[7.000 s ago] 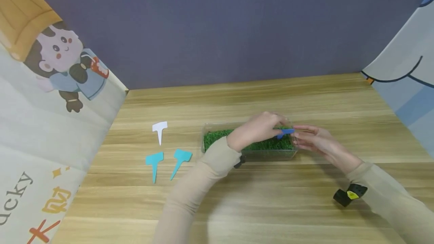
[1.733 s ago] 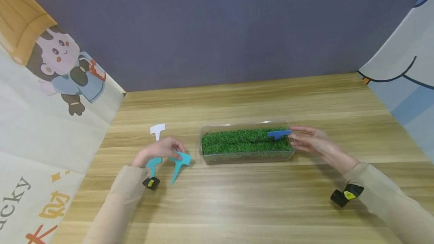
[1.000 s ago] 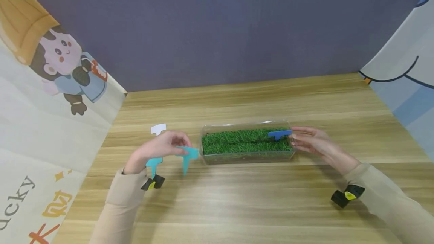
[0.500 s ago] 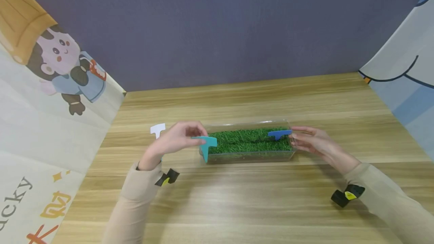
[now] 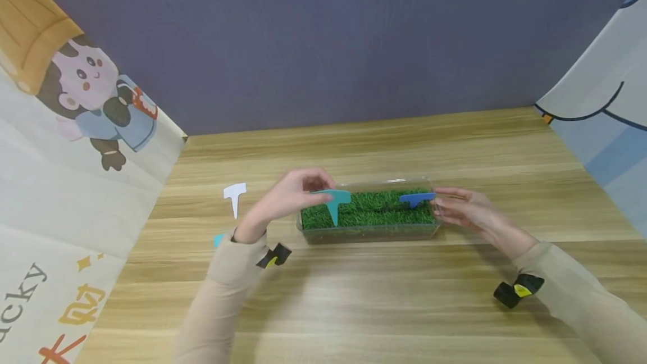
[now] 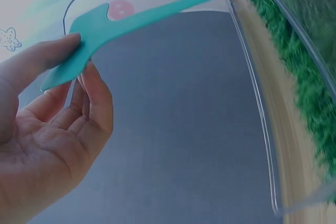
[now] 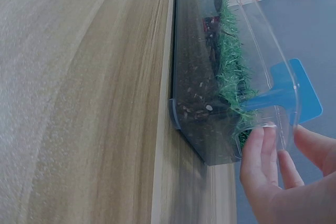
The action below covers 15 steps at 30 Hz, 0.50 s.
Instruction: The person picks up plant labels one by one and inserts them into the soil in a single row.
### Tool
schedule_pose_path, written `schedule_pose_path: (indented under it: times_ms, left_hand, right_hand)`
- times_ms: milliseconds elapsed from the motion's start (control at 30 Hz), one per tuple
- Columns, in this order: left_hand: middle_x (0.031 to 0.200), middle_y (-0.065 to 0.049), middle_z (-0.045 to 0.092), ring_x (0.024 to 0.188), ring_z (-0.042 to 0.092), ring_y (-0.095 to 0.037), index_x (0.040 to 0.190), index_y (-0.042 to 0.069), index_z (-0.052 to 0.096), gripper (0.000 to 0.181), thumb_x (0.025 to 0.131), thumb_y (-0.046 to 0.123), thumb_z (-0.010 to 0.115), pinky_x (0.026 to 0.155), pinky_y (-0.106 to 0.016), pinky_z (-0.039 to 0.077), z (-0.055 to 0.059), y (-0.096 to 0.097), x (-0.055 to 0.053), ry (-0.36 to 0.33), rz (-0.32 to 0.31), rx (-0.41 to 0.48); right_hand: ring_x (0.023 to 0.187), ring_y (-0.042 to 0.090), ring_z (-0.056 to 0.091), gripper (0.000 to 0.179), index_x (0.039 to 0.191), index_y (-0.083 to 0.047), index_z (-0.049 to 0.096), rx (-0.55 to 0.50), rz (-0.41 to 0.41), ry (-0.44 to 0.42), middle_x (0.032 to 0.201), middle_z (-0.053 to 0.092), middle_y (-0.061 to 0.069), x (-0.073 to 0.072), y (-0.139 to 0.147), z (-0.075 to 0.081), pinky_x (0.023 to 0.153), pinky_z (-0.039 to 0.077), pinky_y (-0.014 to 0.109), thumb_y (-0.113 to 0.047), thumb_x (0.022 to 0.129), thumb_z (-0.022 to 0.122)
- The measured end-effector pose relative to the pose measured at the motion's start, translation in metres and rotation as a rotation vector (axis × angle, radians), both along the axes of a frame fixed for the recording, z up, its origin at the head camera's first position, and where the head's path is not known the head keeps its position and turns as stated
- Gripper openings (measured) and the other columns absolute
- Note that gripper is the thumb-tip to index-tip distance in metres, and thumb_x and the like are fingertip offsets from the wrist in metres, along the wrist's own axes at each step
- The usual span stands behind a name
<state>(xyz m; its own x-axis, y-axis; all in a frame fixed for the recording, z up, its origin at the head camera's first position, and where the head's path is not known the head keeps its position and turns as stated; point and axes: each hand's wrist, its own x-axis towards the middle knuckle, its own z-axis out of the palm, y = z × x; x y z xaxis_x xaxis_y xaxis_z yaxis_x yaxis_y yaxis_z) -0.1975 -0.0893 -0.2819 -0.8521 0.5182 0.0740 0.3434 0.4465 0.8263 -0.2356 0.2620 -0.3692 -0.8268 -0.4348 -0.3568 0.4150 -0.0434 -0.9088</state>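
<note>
White tag (image 5: 235, 198) lies on the table (image 5: 384, 308). Left hand (image 5: 290, 198) pinches turquoise tag (image 5: 338, 199), stem down, above grass (image 5: 376, 217) in clear box (image 5: 374, 235). Step appears to be planting; next move calls for lowering the stem. Blue tag (image 5: 416, 200) stands in grass; right hand (image 5: 470, 211), fingers extended, touches box's end.

Head view from above, facing forward-down, both wrist views close-up, all sharing the clear box (image 5: 371, 235)

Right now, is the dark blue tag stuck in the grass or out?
In, standing up: the right wrist view shows the stem of the dark blue tag going down into the grass, its wide top above.
</note>
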Motion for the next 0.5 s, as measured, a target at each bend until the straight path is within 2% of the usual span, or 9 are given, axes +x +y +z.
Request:
schedule_pose_path:
  times_ms: [267, 500]
  left_hand:
    - [0.087, -0.007, 0.059, 0.077, 0.054, -0.015, 0.095, 0.000, 0.059, 0.016, 0.080, 0.005, 0.061, 0.070, -0.025, 0.049, -0.001, 0.022, -0.007, -0.003, -0.001, 0.023]
    - [0.086, -0.008, 0.060, 0.076, 0.054, -0.013, 0.094, -0.001, 0.059, 0.015, 0.080, 0.004, 0.061, 0.070, -0.024, 0.049, -0.003, 0.039, -0.011, 0.025, -0.003, 0.020]
  right_hand:
    - [0.088, 0.013, 0.061, 0.061, 0.132, 0.003, 0.027, 0.023, 0.014, 0.011, 0.094, 0.065, -0.003, -0.001, 0.000, 0.000, 0.081, 0.048, 0.025, -0.011, 0.083, 0.060]
    - [0.087, 0.015, 0.062, 0.038, 0.119, -0.008, 0.047, -0.019, 0.003, 0.004, 0.093, 0.065, -0.001, 0.000, 0.001, -0.001, 0.080, 0.049, 0.026, -0.009, 0.083, 0.060]
